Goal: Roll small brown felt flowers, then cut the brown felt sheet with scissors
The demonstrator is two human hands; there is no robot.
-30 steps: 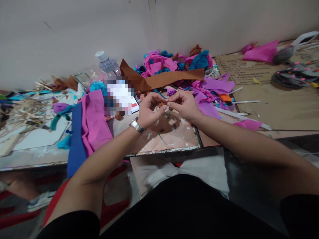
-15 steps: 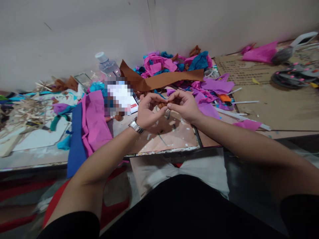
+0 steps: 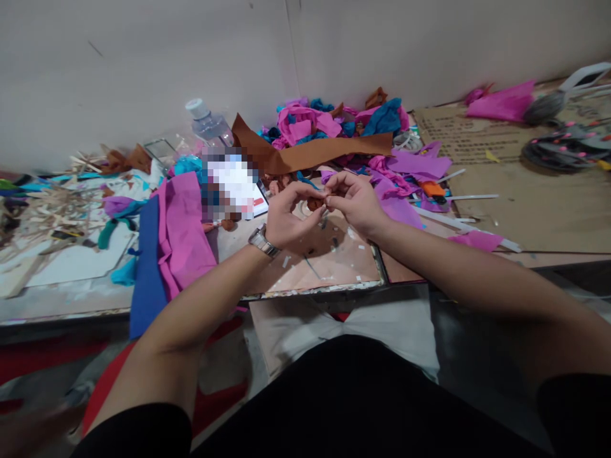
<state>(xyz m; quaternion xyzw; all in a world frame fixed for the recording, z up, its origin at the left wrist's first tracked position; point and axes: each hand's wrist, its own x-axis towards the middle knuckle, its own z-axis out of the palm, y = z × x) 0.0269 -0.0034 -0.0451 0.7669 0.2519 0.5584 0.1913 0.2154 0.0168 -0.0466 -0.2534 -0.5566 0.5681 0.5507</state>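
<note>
Fingers of the left hand (image 3: 291, 216) arch with thumb opposed, tips closed on a small brown piece (image 3: 315, 204); those of the right hand (image 3: 358, 207) pinch tightly at its right edge. From my remote feed I place the piece between both hands, just above the scrap-specked tabletop (image 3: 305, 272). Fingertips hide much of it; its form I can't tell. Two-handed pinch presumably because it's small and soft: one side steadies, the other works. Phone (image 3: 260, 207) beside the left hand, screen toward the person, likely for easy glancing. Brown strip (image 3: 334, 151) lies beyond the hands, pink sheet (image 3: 186, 229) to their left, both probably kept within reach.
</note>
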